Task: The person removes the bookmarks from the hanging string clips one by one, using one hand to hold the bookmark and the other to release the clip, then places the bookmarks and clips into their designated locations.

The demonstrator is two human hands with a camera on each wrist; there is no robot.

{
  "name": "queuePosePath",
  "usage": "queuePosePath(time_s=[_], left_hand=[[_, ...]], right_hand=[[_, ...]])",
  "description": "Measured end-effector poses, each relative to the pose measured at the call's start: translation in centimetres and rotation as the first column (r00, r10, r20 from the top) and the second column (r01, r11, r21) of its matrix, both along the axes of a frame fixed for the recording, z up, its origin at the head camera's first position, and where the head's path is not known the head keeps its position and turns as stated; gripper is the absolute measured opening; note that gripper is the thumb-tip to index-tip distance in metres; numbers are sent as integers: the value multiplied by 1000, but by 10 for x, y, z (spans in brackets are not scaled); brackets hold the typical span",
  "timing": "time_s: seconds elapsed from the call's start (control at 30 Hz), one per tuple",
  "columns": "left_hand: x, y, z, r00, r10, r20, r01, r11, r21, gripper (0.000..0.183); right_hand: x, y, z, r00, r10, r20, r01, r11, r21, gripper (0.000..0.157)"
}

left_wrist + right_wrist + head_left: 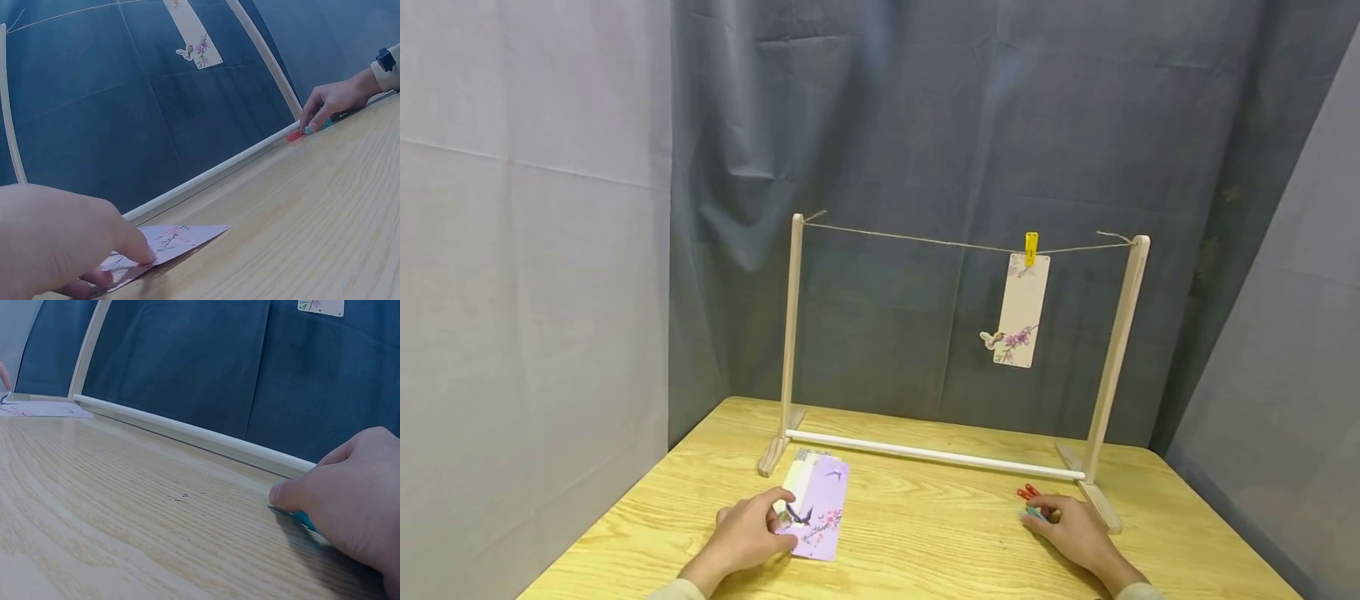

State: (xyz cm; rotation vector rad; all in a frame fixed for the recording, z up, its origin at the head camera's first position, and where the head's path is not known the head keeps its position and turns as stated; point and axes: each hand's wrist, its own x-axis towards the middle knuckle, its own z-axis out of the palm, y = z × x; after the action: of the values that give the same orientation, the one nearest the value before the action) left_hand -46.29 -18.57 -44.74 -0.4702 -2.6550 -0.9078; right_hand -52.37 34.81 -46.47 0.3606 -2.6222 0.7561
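Observation:
My left hand [748,529] pinches the left side of a purple card [823,542] printed with a swallow and pink blossoms. It lies over a cream card [799,475] on the table. In the left wrist view the purple card [187,237] slants, one edge above its shadow. At the right, my right hand [1071,531] pinches a teal clothespin [1034,512] low over the tabletop, with red clothespins [1028,491] just beyond the fingertips. My palm mostly hides the teal clothespin [305,520] in the right wrist view.
Behind the hands stands a wooden frame [792,325] with a string [917,238] across its top and a white bar [936,454] along its base. A yellow clothespin [1031,248] holds a cream flowered card [1021,304] on the string. Grey curtains [880,125] surround the wooden table [917,542].

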Motion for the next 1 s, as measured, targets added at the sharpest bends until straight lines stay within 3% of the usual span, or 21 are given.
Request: queuePosePath(time_s=[0.37, 0.7, 1.0], left_hand=[[0, -2, 0, 998, 55, 41, -55, 998, -3, 59], [1, -1, 3, 993, 88, 76, -90, 996, 21, 53], [1, -1, 2, 993, 90, 80, -92, 995, 24, 54]], right_hand=[[2, -2, -1, 1000, 4, 6, -4, 1000, 8, 34], [0, -1, -2, 1000, 16, -22, -15, 1000, 21, 36], [0, -2, -2, 1000, 8, -16, -8, 1000, 16, 34]])
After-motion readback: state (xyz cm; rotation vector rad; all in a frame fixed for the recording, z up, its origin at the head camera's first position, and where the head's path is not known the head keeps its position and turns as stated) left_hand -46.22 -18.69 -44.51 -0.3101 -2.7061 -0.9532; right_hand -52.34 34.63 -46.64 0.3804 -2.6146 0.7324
